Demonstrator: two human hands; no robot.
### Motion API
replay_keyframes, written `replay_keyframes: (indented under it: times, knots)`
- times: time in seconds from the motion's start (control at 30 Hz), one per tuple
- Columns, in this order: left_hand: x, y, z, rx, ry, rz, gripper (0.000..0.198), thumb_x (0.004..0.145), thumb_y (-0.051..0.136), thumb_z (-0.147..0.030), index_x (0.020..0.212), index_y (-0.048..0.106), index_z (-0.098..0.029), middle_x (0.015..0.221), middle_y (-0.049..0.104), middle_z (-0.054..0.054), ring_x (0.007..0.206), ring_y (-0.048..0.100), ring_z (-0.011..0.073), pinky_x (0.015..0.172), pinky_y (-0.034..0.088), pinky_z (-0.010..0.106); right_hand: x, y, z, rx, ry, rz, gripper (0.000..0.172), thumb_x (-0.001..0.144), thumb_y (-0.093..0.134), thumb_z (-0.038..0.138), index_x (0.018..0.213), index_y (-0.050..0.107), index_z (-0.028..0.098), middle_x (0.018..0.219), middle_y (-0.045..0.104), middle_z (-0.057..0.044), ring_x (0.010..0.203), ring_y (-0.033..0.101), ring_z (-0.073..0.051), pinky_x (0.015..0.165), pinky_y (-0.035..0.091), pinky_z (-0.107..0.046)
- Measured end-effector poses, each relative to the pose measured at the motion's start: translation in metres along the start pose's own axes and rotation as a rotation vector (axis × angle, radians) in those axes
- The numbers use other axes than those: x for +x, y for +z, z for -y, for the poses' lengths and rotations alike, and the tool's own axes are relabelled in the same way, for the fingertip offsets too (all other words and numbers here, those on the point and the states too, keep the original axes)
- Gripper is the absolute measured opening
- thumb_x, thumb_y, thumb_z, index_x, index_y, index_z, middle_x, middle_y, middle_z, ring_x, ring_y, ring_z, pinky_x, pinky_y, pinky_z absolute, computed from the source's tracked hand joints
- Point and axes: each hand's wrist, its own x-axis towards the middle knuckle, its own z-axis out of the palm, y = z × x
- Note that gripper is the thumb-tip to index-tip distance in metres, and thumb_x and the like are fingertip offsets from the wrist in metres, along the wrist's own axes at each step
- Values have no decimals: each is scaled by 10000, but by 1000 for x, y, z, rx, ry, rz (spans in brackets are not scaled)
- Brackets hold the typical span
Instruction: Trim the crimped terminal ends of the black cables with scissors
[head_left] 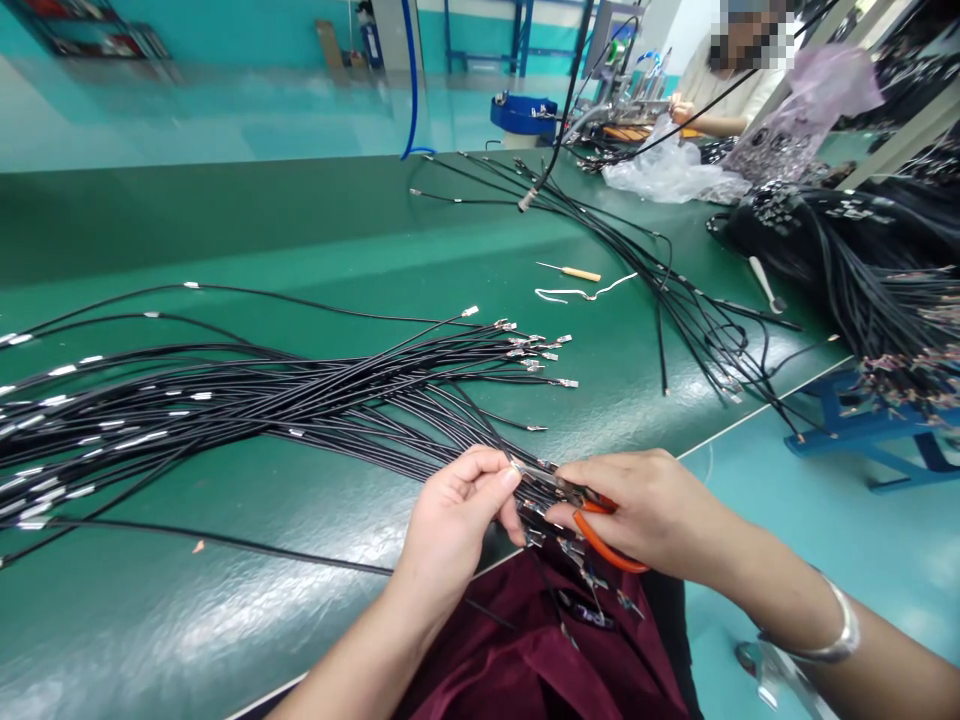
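My left hand [457, 515] is closed in a pinch on the end of a black cable [480, 418] near the table's front edge. My right hand [656, 500] grips pliers with orange handles [606, 545]. Their metal jaws meet the cable end at my left fingertips; whether they are closed on it is too small to tell. Around and below both hands, several more cable ends with metal terminals hang over maroon cloth [517, 650]. A large bundle of black cables [337, 385] with white labels stretches leftward across the green table [300, 240].
Farther back lie a wooden-handled pick [581, 274], a white tie [592, 296] and a second cable bundle [622, 235]. A brush [763, 282] and a thick cable pile [832, 250] are at right. Beyond plastic bags [667, 170], another person [739, 85] works. A hose [559, 130] hangs overhead.
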Motion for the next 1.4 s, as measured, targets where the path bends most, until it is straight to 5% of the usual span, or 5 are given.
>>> replay_keyframes:
  times: [1.03,1.4]
  knots:
    - [0,2,-3,7,25,0,97,818,625,-241,766,606,-161,481,526,-69,449,566,91,539,445,205,3,4,3,37,-16,44,346,936,421,387,707,581,182,551,533,16,484,456,-111,496,344,-231]
    - [1,2,-2,1,42,3,107,813,632,-244,746,617,-162,496,532,-62,454,579,97,538,460,209,3,-2,7,206,97,67,269,886,544,383,698,586,194,561,466,51,506,343,-90,477,304,-201]
